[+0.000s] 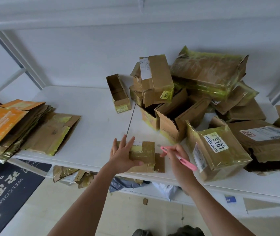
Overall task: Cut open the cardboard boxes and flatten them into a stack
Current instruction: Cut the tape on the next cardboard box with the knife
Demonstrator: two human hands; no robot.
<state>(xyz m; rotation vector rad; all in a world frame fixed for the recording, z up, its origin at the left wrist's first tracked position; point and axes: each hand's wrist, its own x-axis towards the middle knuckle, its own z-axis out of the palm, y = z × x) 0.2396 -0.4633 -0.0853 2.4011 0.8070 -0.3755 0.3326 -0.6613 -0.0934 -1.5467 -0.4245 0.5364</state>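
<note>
Partly done: flattened stack (25, 125) at left of frame on the table (88, 116); heap of unopened and half-opened boxes (204, 99) at right, judged the larger share remaining. Small taped box (143, 155) at lower centre, near table edge. Left hand (123, 155) spread over its left side, fingers (129, 142) apart. Right hand (175, 155) just right of box, fingers clamped on pink cutter (178, 157), tip near box's upper right corner.

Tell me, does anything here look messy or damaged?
Yes. Cardboard scraps and plastic mailers lie on the floor under the table, and the big box at right is torn open along its front.
</note>
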